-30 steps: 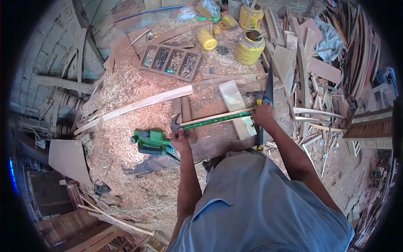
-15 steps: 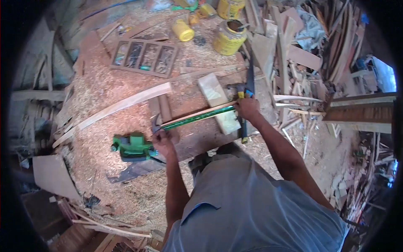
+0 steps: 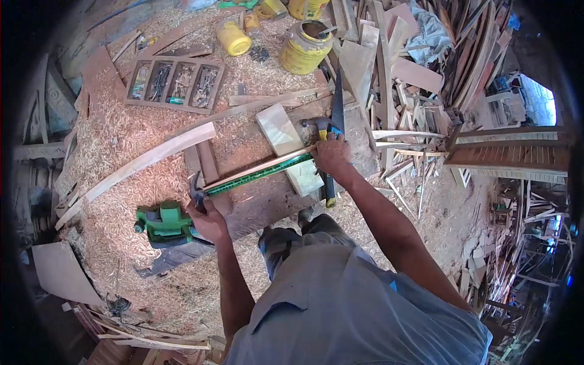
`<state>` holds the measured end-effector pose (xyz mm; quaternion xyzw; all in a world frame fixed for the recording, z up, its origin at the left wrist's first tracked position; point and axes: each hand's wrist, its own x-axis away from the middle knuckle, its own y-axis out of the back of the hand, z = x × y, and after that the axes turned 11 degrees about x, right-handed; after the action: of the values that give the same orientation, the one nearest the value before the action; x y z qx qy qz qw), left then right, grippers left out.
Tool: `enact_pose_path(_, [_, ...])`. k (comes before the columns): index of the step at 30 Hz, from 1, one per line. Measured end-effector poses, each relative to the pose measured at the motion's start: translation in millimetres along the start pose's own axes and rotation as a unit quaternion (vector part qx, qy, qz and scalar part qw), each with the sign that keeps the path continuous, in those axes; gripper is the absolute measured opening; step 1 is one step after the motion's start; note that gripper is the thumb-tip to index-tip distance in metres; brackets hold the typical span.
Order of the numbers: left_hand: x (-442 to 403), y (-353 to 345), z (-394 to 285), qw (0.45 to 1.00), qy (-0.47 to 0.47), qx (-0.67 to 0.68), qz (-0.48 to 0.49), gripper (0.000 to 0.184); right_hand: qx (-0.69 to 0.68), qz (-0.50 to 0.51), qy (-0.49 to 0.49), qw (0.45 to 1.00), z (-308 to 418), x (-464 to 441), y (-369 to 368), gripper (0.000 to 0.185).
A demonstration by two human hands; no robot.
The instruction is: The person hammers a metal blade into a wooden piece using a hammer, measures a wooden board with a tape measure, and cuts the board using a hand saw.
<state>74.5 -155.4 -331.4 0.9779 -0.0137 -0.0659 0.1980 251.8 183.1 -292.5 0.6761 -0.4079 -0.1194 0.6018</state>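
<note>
A long green marked strip, which looks like a measuring tape (image 3: 258, 174), lies along a thin wooden strip (image 3: 261, 165). My right hand (image 3: 332, 153) is closed over their right end, its fingertips partly hidden. At the left end, my left hand (image 3: 208, 222) has its thumb and fingers round a dark tool with a curved metal end (image 3: 195, 182). A pale wood block (image 3: 277, 128) passes beneath the strips. Beside my right hand lie a hammer (image 3: 330, 191) with a yellow and black handle and a handsaw (image 3: 337, 103), its blade pointing away.
A green power planer (image 3: 164, 224) sits left of my left hand. Beyond are a long curved board (image 3: 152, 157), a divided wooden tray (image 3: 173, 109) of small hardware, and yellow containers (image 3: 304, 52). Scrap wood (image 3: 371, 67) is piled at the right. Shavings cover the floor.
The whole view has shifted, so the scene sits further left. My left hand has drawn slightly toward me from the strip's left end. My right hand stays at the right end.
</note>
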Motion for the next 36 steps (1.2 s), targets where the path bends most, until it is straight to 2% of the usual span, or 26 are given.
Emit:
enact_pose_path(3, [21, -30, -44, 0.98, 0.028, 0.192, 0.043, 0.033, -0.007, 0.018, 0.0, 1.0, -1, 0, 6, 0.041])
enact_pose_path(4, [21, -37, -45, 0.986, -0.125, 0.014, 0.108, 0.029, -0.008, 0.017, 0.0, 1.0, -1, 0, 3, 0.041])
enact_pose_path(6, [39, -81, -52, 0.97, -0.185, 0.01, 0.157, 0.027, -0.015, 0.015, 0.003, 1.0, -1, -1, 2, 0.041])
enact_pose_path(8, [45, -112, -74, 0.948, -0.193, -0.016, 0.252, 0.03, -0.026, 0.017, 0.007, 0.999, -3, 1, 5, 0.041])
enact_pose_path(11, [48, -156, -76, 0.927, -0.138, -0.116, 0.328, 0.038, -0.023, 0.052, -0.001, 0.998, 0, 3, 15, 0.04])
enact_pose_path(14, [50, -182, -64, 0.913, -0.116, -0.185, 0.346, 0.045, -0.017, 0.054, 0.005, 0.998, -1, 0, 8, 0.038])
enact_pose_path(21, [46, -185, -55, 0.922, -0.081, -0.163, 0.342, 0.053, -0.026, -0.032, 0.015, 0.999, -4, 1, -8, 0.04])
enact_pose_path(23, [46, -190, -49, 0.926, -0.084, -0.16, 0.331, 0.06, -0.058, 0.002, 0.014, 0.998, -4, 3, 0, 0.038])
enact_pose_path(27, [38, -188, -73, 0.912, -0.011, -0.185, 0.366, 0.068, -0.064, 0.015, 0.009, 0.998, -6, 3, -1, 0.037])
enact_pose_path(29, [33, -187, -85, 0.9, 0.022, -0.202, 0.386, 0.072, -0.06, -0.015, 0.009, 0.998, -4, -1, -19, 0.037])
enact_pose_path(33, [28, -194, -93, 0.883, 0.05, -0.261, 0.387, 0.072, -0.045, -0.039, 0.018, 0.998, -5, 1, -21, 0.041])
enact_pose_path(36, [22, -204, -80, 0.885, 0.063, -0.231, 0.4, 0.07, -0.053, -0.071, 0.013, 0.996, -5, 6, -29, 0.038])
